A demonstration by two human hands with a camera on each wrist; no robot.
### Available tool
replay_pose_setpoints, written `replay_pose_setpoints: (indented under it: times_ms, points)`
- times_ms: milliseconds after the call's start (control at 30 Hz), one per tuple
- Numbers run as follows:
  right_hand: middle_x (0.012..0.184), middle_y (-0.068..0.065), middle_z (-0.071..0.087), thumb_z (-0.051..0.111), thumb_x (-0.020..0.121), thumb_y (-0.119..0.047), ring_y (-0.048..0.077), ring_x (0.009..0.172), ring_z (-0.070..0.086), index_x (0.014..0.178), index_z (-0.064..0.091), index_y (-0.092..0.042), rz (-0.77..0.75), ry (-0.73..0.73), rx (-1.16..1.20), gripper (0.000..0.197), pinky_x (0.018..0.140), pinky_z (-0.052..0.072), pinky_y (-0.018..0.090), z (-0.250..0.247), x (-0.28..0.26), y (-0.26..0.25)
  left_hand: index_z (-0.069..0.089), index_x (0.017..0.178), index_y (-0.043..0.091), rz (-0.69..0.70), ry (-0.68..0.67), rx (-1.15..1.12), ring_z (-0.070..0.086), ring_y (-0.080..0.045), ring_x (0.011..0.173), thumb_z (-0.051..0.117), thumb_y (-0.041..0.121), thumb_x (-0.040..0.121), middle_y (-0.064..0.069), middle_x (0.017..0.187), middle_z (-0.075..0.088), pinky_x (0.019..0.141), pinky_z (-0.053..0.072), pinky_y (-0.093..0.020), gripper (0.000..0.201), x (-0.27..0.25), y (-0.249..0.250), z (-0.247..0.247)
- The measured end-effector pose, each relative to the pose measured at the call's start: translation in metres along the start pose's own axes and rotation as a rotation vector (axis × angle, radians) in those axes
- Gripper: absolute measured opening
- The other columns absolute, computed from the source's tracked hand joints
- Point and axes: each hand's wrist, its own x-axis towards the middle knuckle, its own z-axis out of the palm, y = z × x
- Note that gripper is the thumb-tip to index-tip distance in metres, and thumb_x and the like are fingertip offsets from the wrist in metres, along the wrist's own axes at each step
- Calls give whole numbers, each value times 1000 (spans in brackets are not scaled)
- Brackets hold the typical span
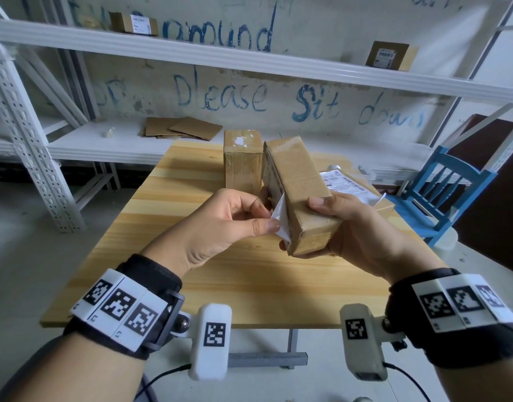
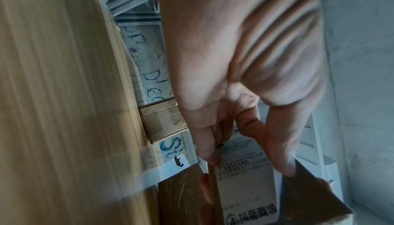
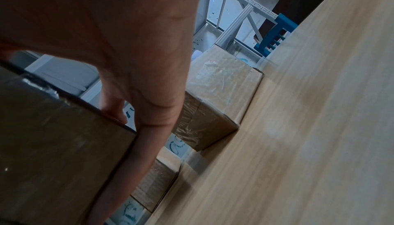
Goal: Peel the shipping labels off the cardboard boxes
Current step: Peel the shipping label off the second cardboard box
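A long brown taped cardboard box [image 1: 300,192] is held tilted above the near half of the light wooden table [image 1: 191,274]. The right hand [image 1: 356,227] grips its near end, thumb on the top face and fingers wrapped beneath. A white printed shipping label [image 1: 281,219] sits on the box's left side face; its near corner is lifted clear of the cardboard. The left hand [image 1: 220,224] pinches that lifted corner between thumb and forefinger. In the left wrist view the label [image 2: 245,178] shows rows of small print, with the fingers [image 2: 204,144] closed on its edge.

Just beyond, an upright brown cardboard box [image 1: 242,161] stands on the far part of the table, white paper remnants on its top. To the right lies a flat cardboard parcel carrying a white label [image 1: 348,184], partly hidden behind the held box. Right of the table stands a blue wooden chair [image 1: 443,192]. Behind, white metal shelving [image 1: 249,62] holds two small labelled boxes on the upper shelf and flattened cardboard sheets [image 1: 182,127] on the lower.
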Motion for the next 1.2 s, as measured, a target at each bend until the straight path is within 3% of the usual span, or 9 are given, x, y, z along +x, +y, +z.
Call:
replay_pose_setpoints:
  times_ms: [100,333,633,800,1033,1200]
  points:
    - [109,21,71,73,73,-43,39,91,72,118,74,-11,-6,-9,-4,55,90,57,59,0,-1,0,70,71,21,-4,8,1,59,-7,74,77,21,76,5,72,67,71,47,-17,9,-1,2,2]
    - [109,23,72,73,71,-44,44,93,72,122,70,-7,-4,-11,5,63,80,61,48,0,-1,-1,74,67,26,-4,8,-34,60,-9,76,79,20,77,3,75,69,73,48,-18,13,-1,0,2]
    - [105,20,72,73,71,-44,34,87,73,115,75,-11,-6,-12,-5,55,80,61,50,0,0,0,72,66,23,-9,4,-35,61,-10,75,76,20,74,4,73,68,73,49,-19,9,-1,0,1]
    - [107,23,71,73,71,-43,37,88,73,118,73,-6,0,-17,-2,60,85,60,55,0,1,1,72,64,24,-1,3,-17,60,-5,72,76,21,74,9,69,67,71,48,-16,11,-1,0,1]
    - [102,19,73,72,70,-44,34,85,73,107,79,-15,-7,-34,0,47,80,61,49,0,1,1,70,66,22,7,5,-13,58,-5,70,76,21,74,9,67,65,70,47,-17,10,-2,1,2]
    - [105,20,72,72,71,-44,34,87,73,110,78,-15,-6,-37,6,50,79,61,48,0,2,1,69,69,18,1,14,-7,59,-5,71,76,18,75,8,68,66,70,47,-17,9,-2,1,1]
